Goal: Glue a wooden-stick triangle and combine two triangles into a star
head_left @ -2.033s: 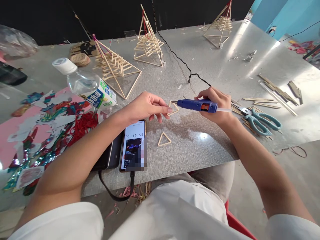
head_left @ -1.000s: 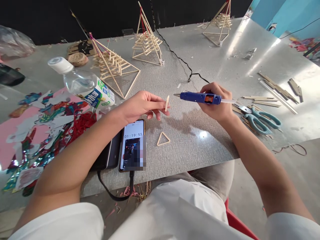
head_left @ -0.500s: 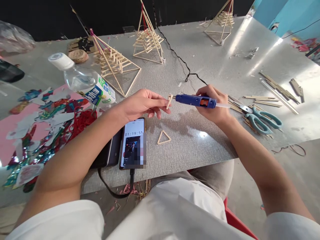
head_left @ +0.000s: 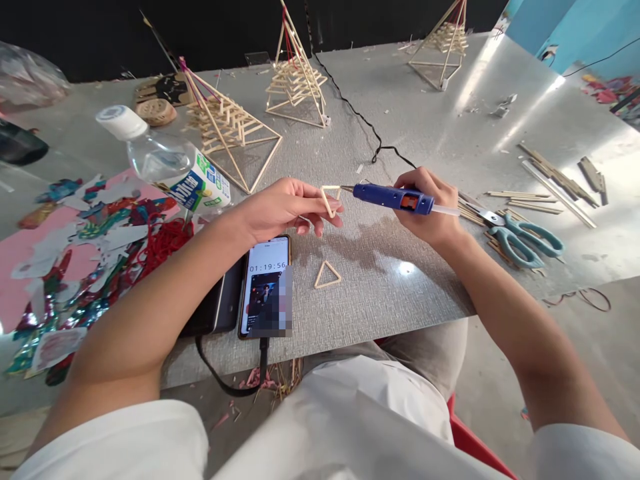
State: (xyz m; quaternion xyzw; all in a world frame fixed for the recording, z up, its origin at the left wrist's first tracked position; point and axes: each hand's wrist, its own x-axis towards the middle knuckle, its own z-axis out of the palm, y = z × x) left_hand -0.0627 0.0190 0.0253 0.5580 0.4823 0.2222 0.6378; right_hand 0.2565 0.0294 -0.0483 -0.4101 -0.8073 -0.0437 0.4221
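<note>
My left hand pinches a small triangle of wooden sticks above the grey table. My right hand grips a blue glue gun, held level, with its metal tip touching the triangle's upper right corner. A clear glue stick juts out of the gun's rear. A second stick triangle lies flat on the table below my hands.
A phone on a cable lies by my left forearm. A water bottle lies on its side. Three stick pyramids stand further back. Teal scissors and loose sticks lie at the right. Coloured paper scraps cover the left.
My left hand turned the triangle edge-on, then back to face me. The glue gun drew away, then returned so its tip meets the triangle's corner.
</note>
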